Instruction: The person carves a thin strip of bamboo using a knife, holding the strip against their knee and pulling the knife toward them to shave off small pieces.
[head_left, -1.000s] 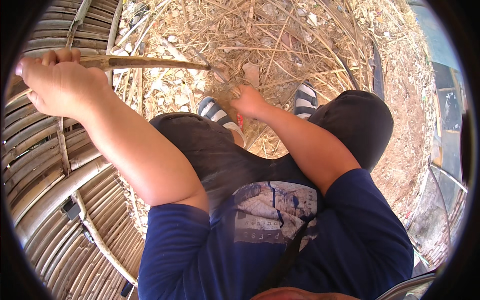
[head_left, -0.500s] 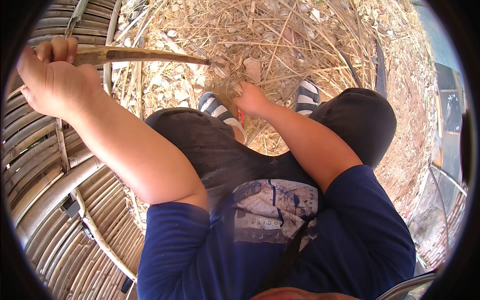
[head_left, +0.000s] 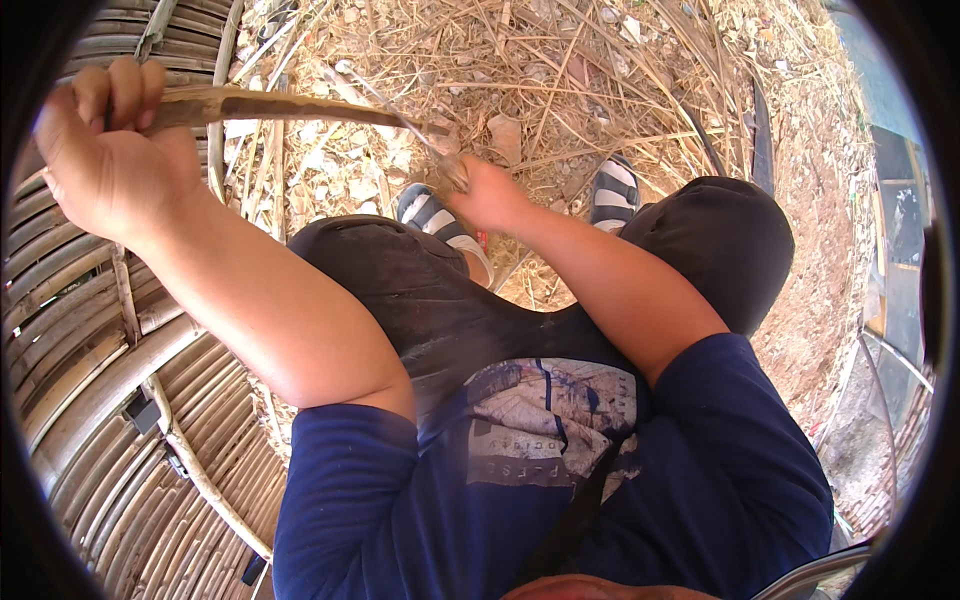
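Note:
My left hand (head_left: 125, 160), raised at the upper left, is closed round one end of a long brown split bamboo strip (head_left: 270, 107). From the fist the strip runs rightward, narrowing to a dark tip above my left sandal. My right hand (head_left: 487, 195) is closed on the short wooden handle of a thin-bladed tool that looks like a knife (head_left: 455, 173). Its narrow, pale blade points up and left, crossing the strip near its far end. Whether the blade touches the strip I cannot tell. Motion blurs the blade a little.
Dry straw, chips and stones (head_left: 560, 90) cover the ground ahead. A slatted bamboo structure (head_left: 200, 430) fills the left side. My sandalled feet (head_left: 614, 195) stand between my bent knees and the litter. Bluish panels (head_left: 897, 215) rise at the right edge.
My right hand has shifted slightly left, and the blade has swung up and left across the strip's end. My left hand and the strip have barely moved.

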